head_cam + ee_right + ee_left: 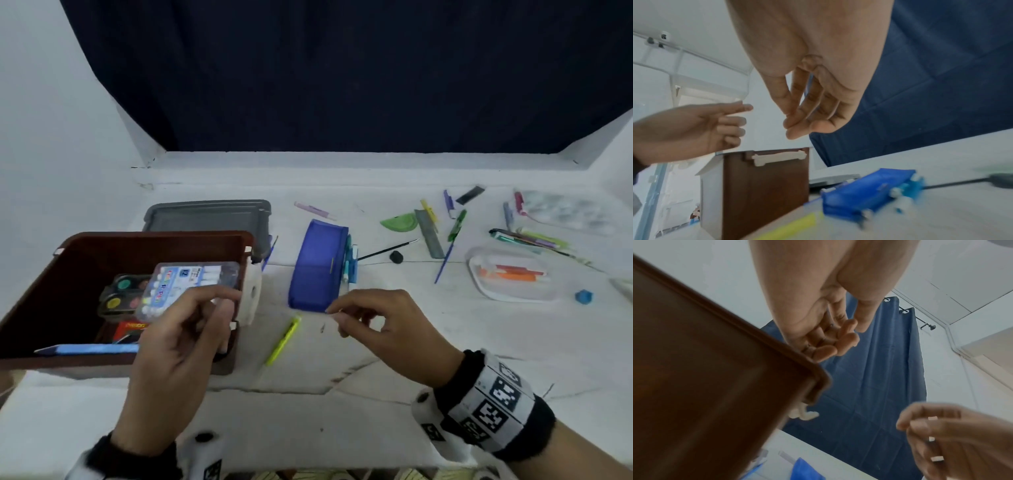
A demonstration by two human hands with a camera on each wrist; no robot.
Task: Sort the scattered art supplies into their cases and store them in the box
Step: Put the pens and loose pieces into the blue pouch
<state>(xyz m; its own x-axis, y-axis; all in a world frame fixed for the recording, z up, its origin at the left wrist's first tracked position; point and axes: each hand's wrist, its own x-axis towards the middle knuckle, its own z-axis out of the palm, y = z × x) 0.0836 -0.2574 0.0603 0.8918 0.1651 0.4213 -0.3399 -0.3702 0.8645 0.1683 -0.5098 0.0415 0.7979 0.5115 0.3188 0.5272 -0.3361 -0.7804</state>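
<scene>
A brown storage box stands at the left. Inside it, a clear case of colour pens lies tilted on watercolour palettes. My left hand hovers at the case's near edge over the box's right wall. Its fingers are loosely curled, and the right wrist view shows nothing in it. My right hand hangs over the table by the near end of a blue pouch, with thumb and fingers drawn together and nothing between them. A yellow-green highlighter lies between the hands.
The box's grey lid lies behind the box. At the right lie loose pens, a green protractor, a grey ruler, a black eraser, a blue sharpener and a clear tray of orange crayons.
</scene>
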